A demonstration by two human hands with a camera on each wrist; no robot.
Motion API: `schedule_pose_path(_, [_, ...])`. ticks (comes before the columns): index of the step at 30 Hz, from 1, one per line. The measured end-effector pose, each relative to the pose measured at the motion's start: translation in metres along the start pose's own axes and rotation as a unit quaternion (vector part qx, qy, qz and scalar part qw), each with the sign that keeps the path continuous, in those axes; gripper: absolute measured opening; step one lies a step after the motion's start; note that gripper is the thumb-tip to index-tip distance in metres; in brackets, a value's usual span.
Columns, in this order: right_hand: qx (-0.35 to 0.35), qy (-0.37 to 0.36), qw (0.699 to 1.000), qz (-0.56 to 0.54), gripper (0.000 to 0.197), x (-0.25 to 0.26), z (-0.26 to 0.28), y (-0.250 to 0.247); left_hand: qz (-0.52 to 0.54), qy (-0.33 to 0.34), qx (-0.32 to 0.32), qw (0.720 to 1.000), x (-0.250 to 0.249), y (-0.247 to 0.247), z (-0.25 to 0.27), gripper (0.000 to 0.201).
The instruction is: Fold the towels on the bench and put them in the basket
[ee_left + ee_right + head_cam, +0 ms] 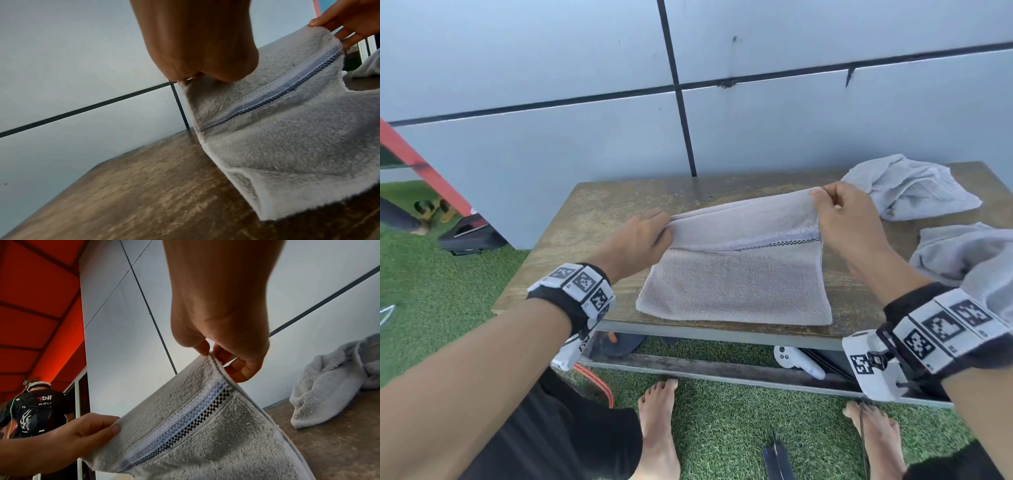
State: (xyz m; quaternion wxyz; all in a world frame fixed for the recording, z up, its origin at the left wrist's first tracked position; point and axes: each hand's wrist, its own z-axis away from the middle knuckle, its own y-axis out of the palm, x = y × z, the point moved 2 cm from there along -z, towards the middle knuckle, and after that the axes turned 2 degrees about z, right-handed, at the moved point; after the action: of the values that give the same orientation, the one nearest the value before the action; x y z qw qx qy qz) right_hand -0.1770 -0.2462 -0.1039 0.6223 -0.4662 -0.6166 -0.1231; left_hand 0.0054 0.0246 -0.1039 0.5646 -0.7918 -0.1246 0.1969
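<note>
Right edge crops the second crumpled towel [969, 253].

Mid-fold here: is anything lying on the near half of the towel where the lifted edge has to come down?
Nothing visible. The left hand and right hand pinch the far corners of the towel; its near half lies bare on the bench. Two crumpled towels sit off to the right, apart from it.

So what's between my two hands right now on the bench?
The lifted far edge of the towel spans from your left hand to your right hand, each pinching a corner. The head view shows it best.
</note>
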Motion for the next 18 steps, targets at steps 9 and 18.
schedule_pose_path(9, [-0.028,0.005,1.0,0.011,0.023,0.003,-0.001,-0.005,0.042,0.028,-0.008,0.999,0.007,-0.021,0.014,0.042])
schedule_pose_path(18, [-0.025,-0.025,0.999,0.038,0.025,0.023,0.009,-0.02,0.073,-0.018,0.048,0.996,0.013,-0.051,0.022,0.032])
